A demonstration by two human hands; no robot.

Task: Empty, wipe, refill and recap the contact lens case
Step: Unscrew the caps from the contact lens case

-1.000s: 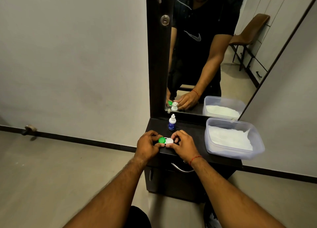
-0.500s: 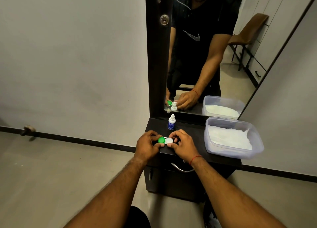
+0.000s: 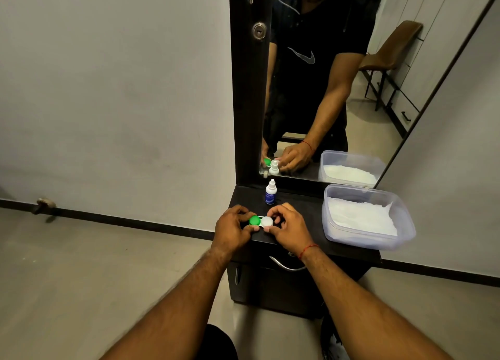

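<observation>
On the dark dresser top [image 3: 297,221], toward its front left edge, the contact lens case [image 3: 260,221] sits between both hands, with a green cap [image 3: 254,220] on its left well and a white cap [image 3: 267,221] on its right. The left hand [image 3: 232,231] comes in from 7 o'clock of the case and pinches the green cap, thumb at the cap's 6 o'clock side and curled fingers over its 11 o'clock side. The right hand [image 3: 290,228] comes in from 4 o'clock and curls round the white cap, thumb tip at about 6 o'clock of it and forefinger arched over the far side; whether those fingertips truly press the cap or only touch it is hard to make out at this size. A red thread [image 3: 307,250] circles the right wrist. At 12 o'clock from the case, near but apart from it, a small white dropper bottle [image 3: 270,193] with a blue label stands upright and capped. At 3 o'clock, well apart, a clear plastic tub [image 3: 405,228] holds white tissue [image 3: 359,216]. The mirror [image 3: 338,89] behind reflects the hands, bottle and tub
</observation>
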